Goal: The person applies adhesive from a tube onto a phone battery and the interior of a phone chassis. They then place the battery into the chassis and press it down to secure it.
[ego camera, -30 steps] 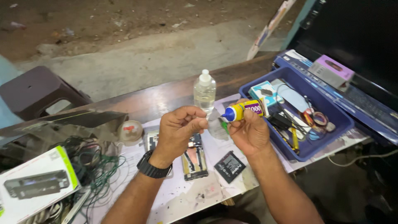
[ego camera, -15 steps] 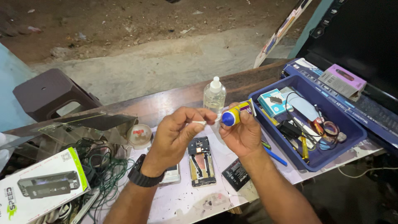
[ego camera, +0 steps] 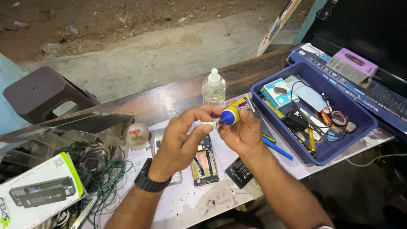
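Tube (ego camera: 235, 111), light and soft-walled, sits at frame centre above the bench (ego camera: 186, 203), right hand (ego camera: 243, 133) clamped around its body, left hand (ego camera: 182, 142) pinching a small white cap (ego camera: 209, 124) beside its blue end.

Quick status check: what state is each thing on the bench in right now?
Glue tube: gripped in right hand.
White cap: pinched by left hand, apart from the tube.
Clear bottle: upright, capped.
Phone: back off, insides showing.
Blue tray: filled with tools.
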